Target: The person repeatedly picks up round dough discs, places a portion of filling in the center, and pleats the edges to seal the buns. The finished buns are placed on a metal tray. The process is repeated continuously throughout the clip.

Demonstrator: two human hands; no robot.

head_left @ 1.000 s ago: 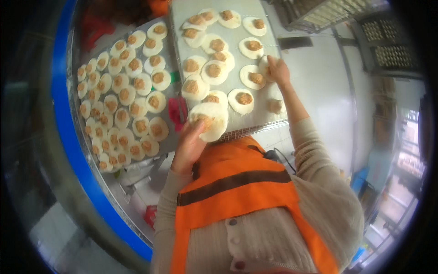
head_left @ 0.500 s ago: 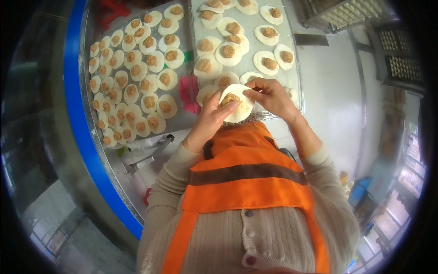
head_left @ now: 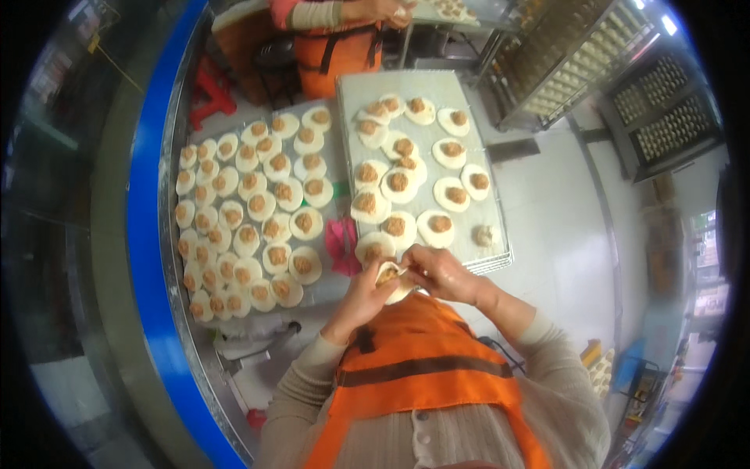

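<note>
A round white dough wrapper with brown filling is held in front of my apron, at the near edge of the right tray. My left hand cups it from the left, thumb beside the filling. The fingers of my right hand pinch its upper right edge, which is drawn up into a small fold. Just beyond my hands, flat wrappers topped with filling lie on the light tray. A closed white dough lump sits at that tray's near right corner.
To the left, a metal table carries many more filled wrappers. A pink cloth lies between table and tray. Across from me stands a person in an orange apron. Loaded racks are at far right, a red stool at far left.
The wrapper was spread open and is now partly gathered, with my right fingers closer to the filling. My view has tilted up, bringing the other person and more racks into sight.
</note>
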